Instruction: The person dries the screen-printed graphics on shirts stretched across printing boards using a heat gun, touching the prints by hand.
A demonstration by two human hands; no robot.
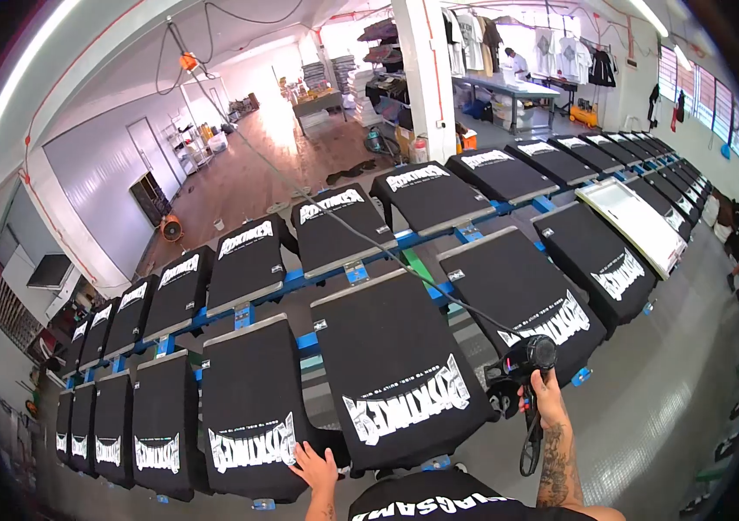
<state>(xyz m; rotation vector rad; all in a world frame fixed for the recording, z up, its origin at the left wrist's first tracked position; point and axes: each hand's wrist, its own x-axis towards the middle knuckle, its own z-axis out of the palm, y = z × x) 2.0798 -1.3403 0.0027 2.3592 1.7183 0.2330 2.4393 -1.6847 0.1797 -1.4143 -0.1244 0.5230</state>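
Note:
My right hand (545,392) is wrapped round the handle of a black hair dryer (532,354), its cord running up toward the ceiling. The dryer is over the lower edge of a black shirt (508,278) on a board. With fingers spread, my left hand (315,466) lies at the lower right corner of another black shirt (252,391), beside its white print. Between my hands is a third black shirt (391,347) with a white print, stretched on its board.
Two long rows of shirt-covered boards run along a blue frame (300,280). A white-framed screen (634,224) lies over boards at the right. Behind stand a pillar (426,78), a worktable (508,87) with a person (517,62), and an orange fan (171,228).

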